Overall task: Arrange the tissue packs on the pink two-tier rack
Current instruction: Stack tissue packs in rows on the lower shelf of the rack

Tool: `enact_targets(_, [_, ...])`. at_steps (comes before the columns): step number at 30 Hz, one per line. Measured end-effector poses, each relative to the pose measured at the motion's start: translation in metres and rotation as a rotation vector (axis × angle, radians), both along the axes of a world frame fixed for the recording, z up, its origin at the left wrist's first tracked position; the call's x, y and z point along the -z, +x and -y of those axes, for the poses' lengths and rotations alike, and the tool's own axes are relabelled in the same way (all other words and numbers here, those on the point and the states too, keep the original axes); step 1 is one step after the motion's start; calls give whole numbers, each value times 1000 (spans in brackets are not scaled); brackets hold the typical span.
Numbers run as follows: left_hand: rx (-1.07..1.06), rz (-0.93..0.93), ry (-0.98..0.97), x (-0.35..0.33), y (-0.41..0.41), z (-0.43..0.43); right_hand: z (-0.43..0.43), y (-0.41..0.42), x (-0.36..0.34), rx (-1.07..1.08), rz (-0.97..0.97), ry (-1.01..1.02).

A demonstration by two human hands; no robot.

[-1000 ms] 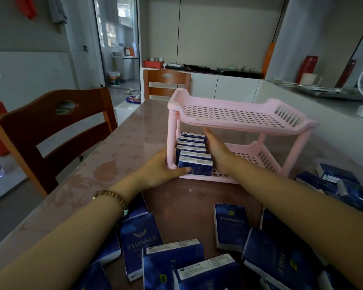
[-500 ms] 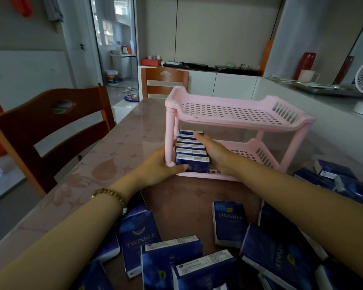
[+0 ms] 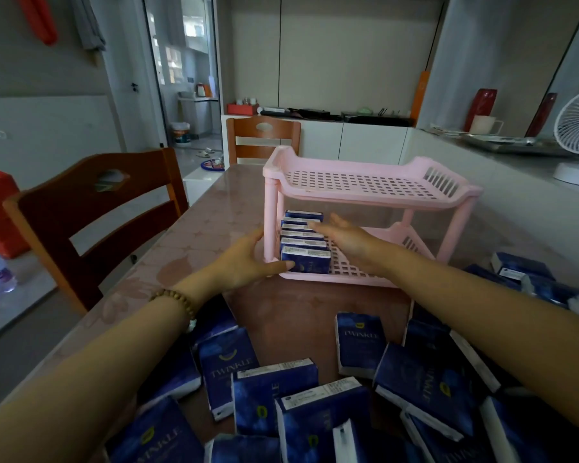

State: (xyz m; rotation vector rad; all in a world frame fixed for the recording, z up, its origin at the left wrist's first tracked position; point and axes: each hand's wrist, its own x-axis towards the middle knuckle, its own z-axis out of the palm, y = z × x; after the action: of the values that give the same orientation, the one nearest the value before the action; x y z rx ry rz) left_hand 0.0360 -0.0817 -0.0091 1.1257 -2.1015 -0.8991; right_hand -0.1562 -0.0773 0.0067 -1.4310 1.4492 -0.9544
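So the pink plastic two-tier rack sits on the glossy patterned table, and there's 1 row of about 6 dark blue tissue packs standing on edge at the left end of the bottom shelf. The top shelf has nothing on it. The left hand is open at the front-left post, thumb against the front pack. The right hand is flat and open too, fingers straight along the right side of the row, squaring it up I'd guess. Neither hand is gripping a pack. The risk as I see it: these soft packs have nothing bracing their right side, so letting go could tip them domino-style. Push too hard and the light rack might slide. Loads of loose blue packs wait on the near table.
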Motion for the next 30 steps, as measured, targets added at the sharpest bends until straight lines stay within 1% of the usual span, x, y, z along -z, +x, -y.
enact_targets(3, [-27, 167, -22, -10, 17, -7, -37, -2, -18, -26, -156, -121])
enact_targets(5, [-46, 234, 32, -15, 32, -16, -61, -1, -23, -91, -195, -183])
enact_targets(7, [-53, 303, 87, -20, 47, -30, -85, 5, -26, -191, -199, -172])
enact_targets(10, [-56, 397, 55, -22, 67, -60, -113, 14, -25, -410, -239, -106])
enact_targets(11, [-28, 388, 36, -23, 72, -72, -122, 16, -25, -491, -258, -62])
enact_targets(13, [86, 303, 44, -26, 77, -101, -134, 19, -22, -624, -301, 37])
enact_targets(15, [229, 188, 39, -27, 77, -125, -140, 19, -17, -699, -368, 73])
enact_targets(16, [274, 164, 19, -24, 76, -132, -142, 19, -14, -710, -409, 78])
enact_targets(18, [303, 194, -43, -19, 72, -140, -143, 18, -12, -700, -447, 108])
enact_targets(20, [305, 213, -82, -16, 69, -141, -144, 18, -12, -689, -433, 131])
enact_targets(24, [328, 152, -45, -12, 66, -137, -148, 19, -14, -699, -420, 139])
enact_targets(27, [305, 73, 7, -10, 63, -131, -148, 19, -16, -667, -400, 59])
enact_targets(30, [218, -92, 68, -16, 56, -122, -138, 14, -22, -531, -271, -77])
